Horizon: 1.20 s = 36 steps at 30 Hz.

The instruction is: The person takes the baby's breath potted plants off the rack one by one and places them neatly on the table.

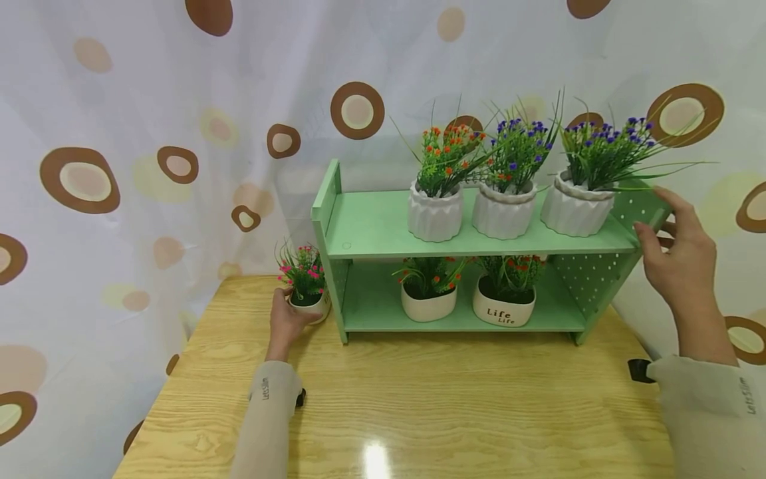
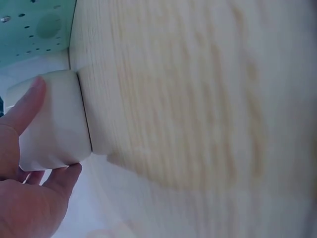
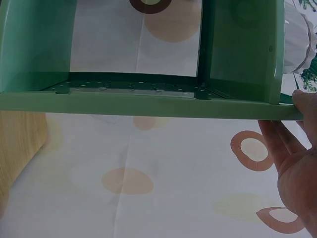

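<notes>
On the tabletop at the left end of the green two-tier shelf (image 1: 371, 219) stands a cream flowerpot (image 2: 59, 119) with pink flowers (image 1: 308, 273). My left hand (image 1: 287, 322) holds this pot, thumb on the near side and fingers on the far side. At the other end, my right hand (image 1: 688, 256) grips the upper front edge of the shelf's right side panel (image 3: 148, 106) between thumb and fingers. Beside that hand on the upper tier is a white fluted pot (image 1: 577, 206) with purple flowers.
Two more white fluted pots, one with orange flowers (image 1: 435, 213) and one with purple (image 1: 504, 213), share the upper tier. Below stand two cream pots, one plain (image 1: 428, 305) and one lettered "Life" (image 1: 504, 303). A patterned curtain (image 1: 179, 86) hangs behind the wooden table (image 1: 419, 399).
</notes>
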Each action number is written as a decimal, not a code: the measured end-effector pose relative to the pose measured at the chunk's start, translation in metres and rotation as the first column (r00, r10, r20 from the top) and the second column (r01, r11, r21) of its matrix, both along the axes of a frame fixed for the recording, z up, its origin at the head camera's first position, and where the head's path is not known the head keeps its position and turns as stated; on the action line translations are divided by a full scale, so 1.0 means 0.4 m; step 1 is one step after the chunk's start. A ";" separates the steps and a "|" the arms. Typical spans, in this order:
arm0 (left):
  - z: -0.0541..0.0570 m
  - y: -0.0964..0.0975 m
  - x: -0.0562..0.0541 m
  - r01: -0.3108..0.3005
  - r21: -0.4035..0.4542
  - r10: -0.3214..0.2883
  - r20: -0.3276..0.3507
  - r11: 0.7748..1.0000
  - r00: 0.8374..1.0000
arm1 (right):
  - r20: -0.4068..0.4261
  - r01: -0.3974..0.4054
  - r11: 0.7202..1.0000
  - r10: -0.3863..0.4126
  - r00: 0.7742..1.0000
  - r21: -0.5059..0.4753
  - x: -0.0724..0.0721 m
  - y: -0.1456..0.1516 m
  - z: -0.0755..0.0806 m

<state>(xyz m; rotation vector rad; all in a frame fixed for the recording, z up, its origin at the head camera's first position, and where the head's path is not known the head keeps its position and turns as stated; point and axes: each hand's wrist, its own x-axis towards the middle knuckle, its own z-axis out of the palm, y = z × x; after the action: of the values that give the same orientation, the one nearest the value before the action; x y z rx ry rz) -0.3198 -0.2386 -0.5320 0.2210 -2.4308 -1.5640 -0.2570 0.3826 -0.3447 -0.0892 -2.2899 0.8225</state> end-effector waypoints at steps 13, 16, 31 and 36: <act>-0.001 0.000 0.007 -0.006 -0.022 0.007 0.019 1.000 1.000 | 0.010 0.012 1.000 -0.012 1.000 0.000 0.001 -0.006 0.001; 0.003 -0.008 0.018 -0.005 -0.009 0.005 0.011 1.000 1.000 | 0.012 0.010 1.000 -0.010 1.000 -0.003 0.001 -0.007 0.002; 0.209 0.052 0.096 -0.179 0.217 0.273 -0.569 0.960 0.775 | 0.001 0.038 0.999 -0.038 0.999 -0.010 -0.002 -0.016 0.001; 0.289 0.145 0.130 -0.129 0.121 0.175 -0.790 0.984 0.588 | 0.016 0.051 0.999 -0.051 0.999 -0.018 -0.002 -0.016 0.000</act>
<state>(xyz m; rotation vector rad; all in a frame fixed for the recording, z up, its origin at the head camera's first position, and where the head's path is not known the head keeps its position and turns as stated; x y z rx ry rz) -0.2678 -0.1805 -0.4163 -0.2326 -1.5982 -1.2492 -0.2578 0.3763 -0.3448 -0.1620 -2.2855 0.8191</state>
